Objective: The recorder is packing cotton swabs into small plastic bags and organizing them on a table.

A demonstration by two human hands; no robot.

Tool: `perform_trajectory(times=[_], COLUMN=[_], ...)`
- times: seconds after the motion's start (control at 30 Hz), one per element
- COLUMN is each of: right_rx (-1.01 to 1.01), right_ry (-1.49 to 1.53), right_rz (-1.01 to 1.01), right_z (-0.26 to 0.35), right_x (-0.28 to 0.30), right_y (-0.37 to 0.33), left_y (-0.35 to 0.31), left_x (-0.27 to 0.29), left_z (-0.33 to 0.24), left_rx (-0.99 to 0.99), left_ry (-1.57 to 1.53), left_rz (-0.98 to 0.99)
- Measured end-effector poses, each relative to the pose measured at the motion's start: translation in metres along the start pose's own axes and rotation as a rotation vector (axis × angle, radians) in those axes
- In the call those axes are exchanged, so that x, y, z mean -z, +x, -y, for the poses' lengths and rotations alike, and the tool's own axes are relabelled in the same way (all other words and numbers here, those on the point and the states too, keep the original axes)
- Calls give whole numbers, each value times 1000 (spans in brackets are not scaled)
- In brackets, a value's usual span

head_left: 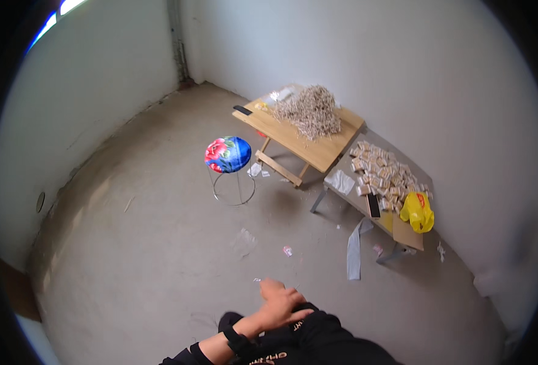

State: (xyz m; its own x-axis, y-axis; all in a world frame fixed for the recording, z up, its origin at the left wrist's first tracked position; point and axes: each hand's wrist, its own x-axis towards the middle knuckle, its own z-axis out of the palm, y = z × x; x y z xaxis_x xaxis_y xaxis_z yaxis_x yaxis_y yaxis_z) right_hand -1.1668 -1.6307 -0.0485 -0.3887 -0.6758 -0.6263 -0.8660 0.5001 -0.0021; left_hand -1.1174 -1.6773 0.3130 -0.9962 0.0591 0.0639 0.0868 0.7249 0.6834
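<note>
My left hand (278, 304), with a dark band (238, 342) on its wrist, comes in from the lower edge and lies across the front of my body. Its thumb and fingers close around a fold of black clothing (306, 306); the far fingertips are hidden. Pale lettering shows on the black cloth below. My right hand is not visible. Both tables stand well beyond my hand.
A wooden folding table (299, 146) bears a heap of small pale pieces (314, 112). Beside it, a low table (349, 198) holds many small packets (384, 170) and a yellow plastic bag (417, 213). A floral-topped stool (228, 154) stands left. Scraps (244, 240) and a grey strip (355, 252) litter the floor.
</note>
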Motion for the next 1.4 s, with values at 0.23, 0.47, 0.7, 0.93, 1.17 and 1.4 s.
perform_trajectory(times=[0.23,0.47,0.7,0.93,1.17,1.4], right_rx=[-123,-255,-454,-281,-243,-276], right_ry=[560,692,780,750,791,1020], right_rz=[-51,-248,-146,-14,-111,-3], right_z=[-14,3,2,-23,-100,-199], right_x=[230,339,402,452,504,558], right_y=[71,171,232,303,450,528], left_y=[65,117,173,248,392,558], left_x=[115,221,293,326,341,361], left_z=[92,228,294,371,443,465], left_rx=[301,69,-11,-94,228,219], left_ry=[-419,-391,-555,-590,-489,-385], left_rz=[54,226,345,362,464,470])
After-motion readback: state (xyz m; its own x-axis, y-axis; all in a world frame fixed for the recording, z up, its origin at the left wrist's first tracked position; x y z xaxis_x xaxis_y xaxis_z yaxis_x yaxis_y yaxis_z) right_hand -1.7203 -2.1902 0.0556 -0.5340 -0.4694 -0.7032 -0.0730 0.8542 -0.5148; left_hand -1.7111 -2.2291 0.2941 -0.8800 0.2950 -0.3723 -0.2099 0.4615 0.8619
